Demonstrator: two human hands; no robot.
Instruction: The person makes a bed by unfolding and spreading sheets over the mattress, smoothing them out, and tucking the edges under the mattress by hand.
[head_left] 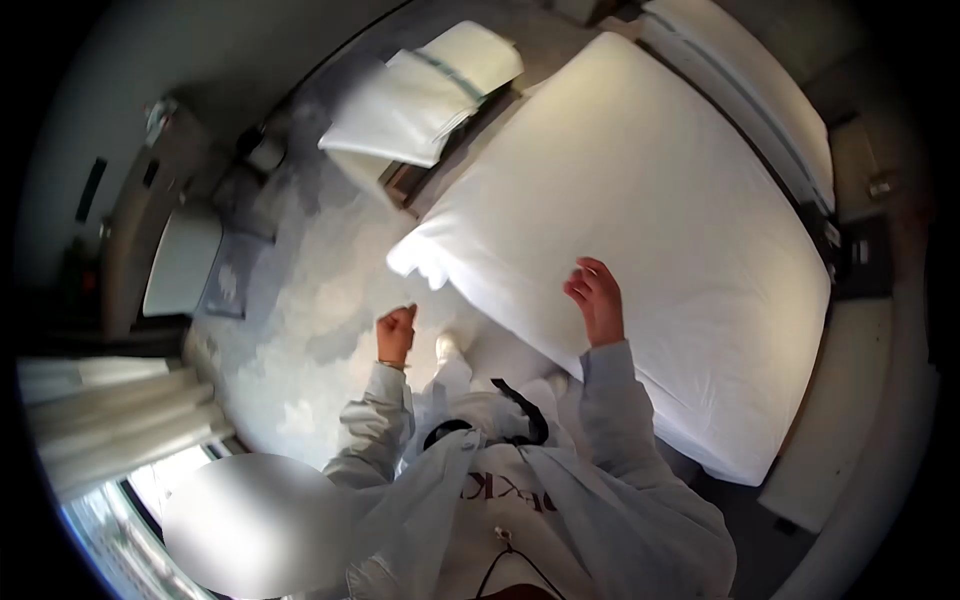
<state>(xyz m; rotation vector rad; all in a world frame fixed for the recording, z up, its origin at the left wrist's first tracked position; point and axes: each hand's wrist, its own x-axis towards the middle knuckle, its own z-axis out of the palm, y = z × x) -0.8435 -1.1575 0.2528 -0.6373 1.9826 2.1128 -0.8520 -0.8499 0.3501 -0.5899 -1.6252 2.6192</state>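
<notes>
In the head view a bed with a smooth white sheet [640, 200] fills the right half, and its near corner hangs loose in folds. My right hand [597, 300] is held above the side of the bed. Its fingers are half curled and apart from the thumb, with nothing seen between them. My left hand [396, 335] is over the carpet, left of the bed's loose corner. Its fingers are folded into a fist and no object shows in it. A thin band circles the left wrist.
Beyond the bed corner, folded white bedding [420, 95] lies on a low bench [410, 180]. A chair [185, 260] stands by a desk at left. Below it hangs a curtain [120, 420] by the window. The headboard side [760, 90] and a nightstand [865, 260] border the bed.
</notes>
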